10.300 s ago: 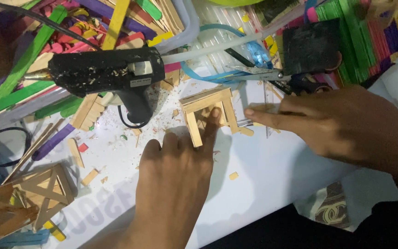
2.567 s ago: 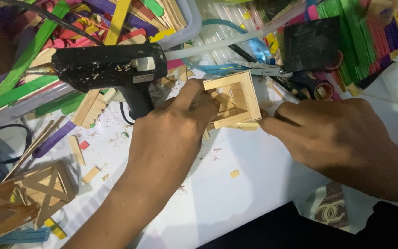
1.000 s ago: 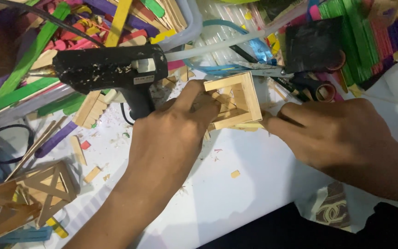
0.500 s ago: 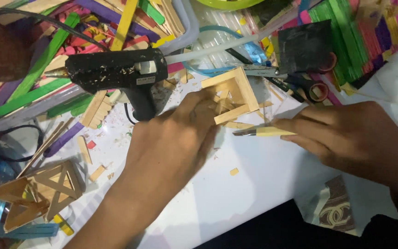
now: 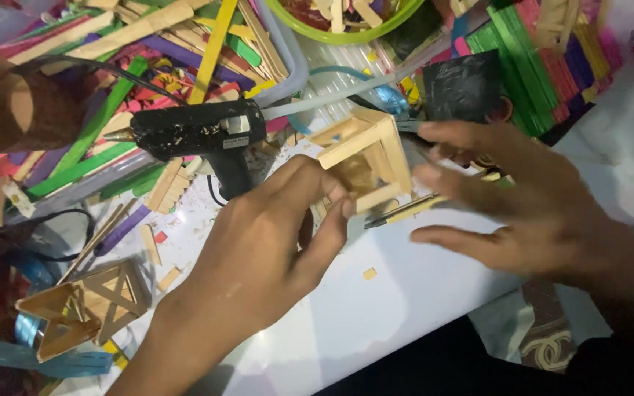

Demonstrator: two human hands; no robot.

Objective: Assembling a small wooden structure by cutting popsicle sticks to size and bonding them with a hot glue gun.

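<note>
My left hand [image 5: 273,242] grips a small open box frame of pale wooden craft sticks [image 5: 365,158], lifted and tilted above the white table [image 5: 376,315]. My right hand [image 5: 522,205] is spread beside the frame on its right, fingertips touching its side. Under the right fingers lies a thin stick-like tool with a yellow and dark handle [image 5: 405,213]; whether the hand grips it is unclear. A black hot glue gun [image 5: 199,136] lies just left of the frame, nozzle pointing left, a clear glue stick jutting from its back.
Heaps of coloured craft sticks [image 5: 148,51] fill a tray at the back left, with more stacked [image 5: 544,51] at the back right. A green bowl [image 5: 339,22] sits at the top. Another stick model [image 5: 82,304] lies front left. Scissors [image 5: 383,99] and a brown roll [image 5: 16,110] lie nearby.
The frame has been lifted off the table and tilted up in my left hand. My right hand has opened and spread beside it. The camera has moved closer.
</note>
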